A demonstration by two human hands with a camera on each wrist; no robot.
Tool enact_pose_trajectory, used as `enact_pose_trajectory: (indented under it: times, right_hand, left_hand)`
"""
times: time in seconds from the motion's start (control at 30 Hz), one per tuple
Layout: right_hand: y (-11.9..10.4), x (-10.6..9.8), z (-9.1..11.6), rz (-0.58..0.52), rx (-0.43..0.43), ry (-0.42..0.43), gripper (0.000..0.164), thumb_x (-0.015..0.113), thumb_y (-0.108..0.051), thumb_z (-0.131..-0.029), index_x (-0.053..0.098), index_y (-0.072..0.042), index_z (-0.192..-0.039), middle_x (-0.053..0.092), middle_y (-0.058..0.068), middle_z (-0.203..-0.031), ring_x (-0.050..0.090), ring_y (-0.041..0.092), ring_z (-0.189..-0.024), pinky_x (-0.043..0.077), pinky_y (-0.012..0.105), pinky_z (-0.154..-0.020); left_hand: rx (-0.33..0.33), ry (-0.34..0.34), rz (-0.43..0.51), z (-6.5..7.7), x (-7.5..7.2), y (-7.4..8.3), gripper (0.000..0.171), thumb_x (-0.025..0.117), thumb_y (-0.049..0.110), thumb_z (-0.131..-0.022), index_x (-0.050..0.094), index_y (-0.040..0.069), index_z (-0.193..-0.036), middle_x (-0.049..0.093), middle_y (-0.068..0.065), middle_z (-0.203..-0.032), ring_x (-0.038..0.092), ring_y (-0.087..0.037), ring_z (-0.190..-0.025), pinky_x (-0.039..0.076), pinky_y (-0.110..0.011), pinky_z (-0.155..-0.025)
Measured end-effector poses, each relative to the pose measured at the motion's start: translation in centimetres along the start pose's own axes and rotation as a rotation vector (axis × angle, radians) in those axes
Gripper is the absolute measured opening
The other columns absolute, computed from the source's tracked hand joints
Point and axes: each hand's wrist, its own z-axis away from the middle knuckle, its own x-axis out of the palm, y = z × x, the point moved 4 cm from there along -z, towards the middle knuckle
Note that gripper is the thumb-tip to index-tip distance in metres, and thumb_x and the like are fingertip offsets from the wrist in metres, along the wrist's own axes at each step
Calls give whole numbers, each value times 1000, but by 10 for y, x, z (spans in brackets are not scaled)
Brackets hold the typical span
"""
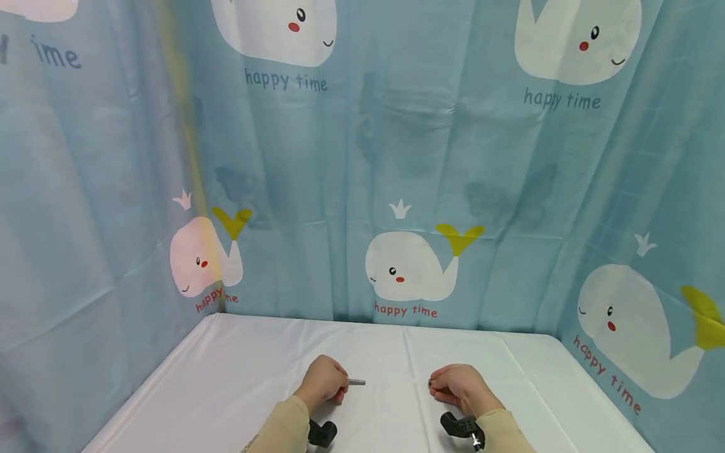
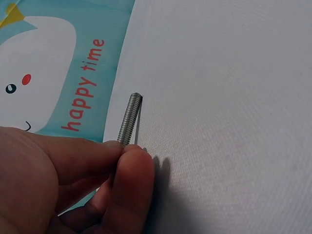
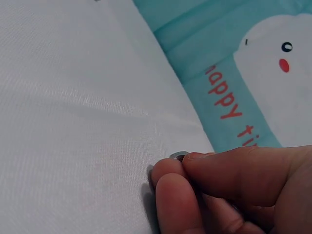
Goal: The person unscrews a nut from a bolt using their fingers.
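Between thumb and fingertips, my left hand (image 1: pixel 325 379) pinches a silver threaded rod (image 2: pixel 129 118). The rod's threaded end sticks out past the fingers, pointing right toward the other hand in the head view, and its other end is hidden in the grip. My right hand (image 1: pixel 461 385) pinches a small metal nut (image 3: pixel 179 155), mostly covered by thumb and fingers, with its rim and dark hole showing. Both hands are low over the white table, with a gap between rod and nut.
A white cloth covers the table (image 1: pixel 391 352). Blue curtains (image 1: pixel 351 157) with whale prints hang behind it and along both sides. Black wrist mounts (image 1: pixel 459 425) are worn below the hands.
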Motion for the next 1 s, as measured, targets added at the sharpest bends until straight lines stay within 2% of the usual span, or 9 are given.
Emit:
enact_pose_trajectory:
  times: [0.17, 0.37, 0.63, 0.77, 0.93, 1.0]
  right_hand:
    - [-1, 1, 2, 5, -14, 23, 16, 71, 8, -82, 65, 9, -97, 69, 16, -82, 69, 18, -66, 58, 29, -60]
    - [-3, 5, 6, 30, -68, 39, 15, 69, 8, -81, 65, 10, -96, 69, 13, -75, 67, 18, -63, 57, 28, -57]
    - [-3, 7, 7, 91, -69, 83, 9, 65, 10, -81, 65, 9, -90, 67, 11, -72, 62, 14, -54, 55, 26, -51]
    - [-3, 5, 7, 77, -68, 83, 9, 65, 10, -82, 66, 8, -91, 68, 12, -74, 63, 14, -56, 56, 26, -53]
    - [-2, -2, 9, 35, -28, 85, 16, 63, 3, -86, 64, 10, -100, 67, 14, -79, 65, 16, -61, 57, 28, -58]
    - [-4, -7, 12, 58, -38, 108, 19, 62, -1, -89, 63, 10, -104, 65, 15, -83, 64, 18, -63, 57, 30, -59]
  left_hand:
    - [-31, 1, -6, 0, 0, 0, 8, 64, -8, -84, 65, -1, -81, 63, -8, -61, 54, -10, -43, 50, -22, -44]
    - [-71, 2, -45, -1, -1, 0, 5, 66, -4, -87, 65, -1, -83, 62, -8, -62, 55, -11, -45, 50, -23, -46]
    - [-92, -9, -30, 1, -1, -1, 5, 66, -4, -87, 64, -2, -83, 63, -9, -64, 56, -11, -46, 51, -24, -47]
    - [-80, -6, -28, 3, -2, -2, 8, 65, -3, -88, 66, 0, -80, 62, -8, -63, 56, -12, -46, 52, -24, -47]
    - [-59, 9, -17, 7, -7, -1, 12, 62, 2, -91, 66, 0, -80, 61, -8, -62, 56, -12, -46, 51, -24, -46]
    - [-32, 39, -57, 10, -11, 1, 16, 60, 6, -93, 66, 1, -78, 61, -6, -59, 54, -12, -45, 48, -25, -46]
